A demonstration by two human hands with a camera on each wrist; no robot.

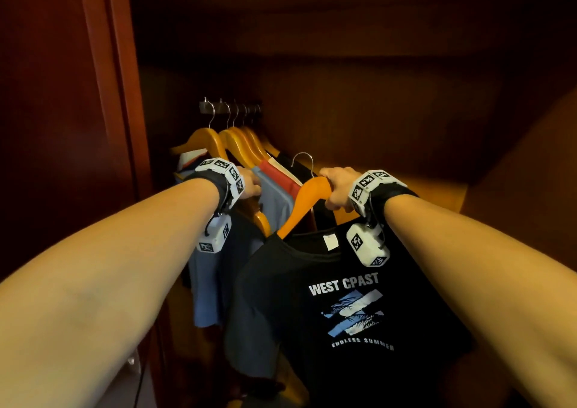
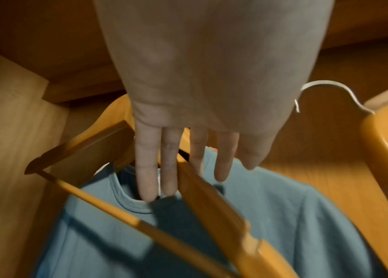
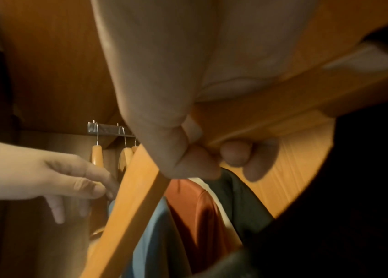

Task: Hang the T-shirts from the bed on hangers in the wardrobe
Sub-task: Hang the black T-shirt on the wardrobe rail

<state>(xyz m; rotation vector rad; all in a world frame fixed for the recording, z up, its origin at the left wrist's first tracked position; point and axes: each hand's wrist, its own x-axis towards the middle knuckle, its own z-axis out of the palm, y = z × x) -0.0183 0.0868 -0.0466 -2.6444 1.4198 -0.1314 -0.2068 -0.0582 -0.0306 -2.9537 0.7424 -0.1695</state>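
1. The dark red wardrobe door [image 1: 103, 95] is seen at the far left, standing open beside the wardrobe's wooden interior.
2. A short metal rail [image 1: 229, 107] is fixed inside the wardrobe, and several wooden hangers [image 1: 231, 142] are hooked on it in a row.
3. The left hand [image 1: 249, 186] is extended among those hangers, with its fingers [image 2: 147, 169] straight and slightly spread; nothing is gripped. Two of the fingers are laid on one side of a hanger arm and the rest on the other, over the collar of a blue T-shirt [image 2: 271, 216].
4. Beside the blue T-shirt, a red garment [image 1: 282, 178] and further dark garments are hung on the same row.
5. A wooden hanger [image 1: 307, 200] bearing the black T-shirt [image 1: 352, 314] is held up in front of the row, with its metal hook [image 1: 304, 161] free of the rail and below it.
6. The right hand [image 1: 338, 189] is closed around the top of that hanger, just beside the hook; in the right wrist view the fingers [image 3: 236, 155] are curled under the wood.
7. White print reading "WEST CPAST" and "ENDLESS SUMMER" is shown on the black T-shirt's front.
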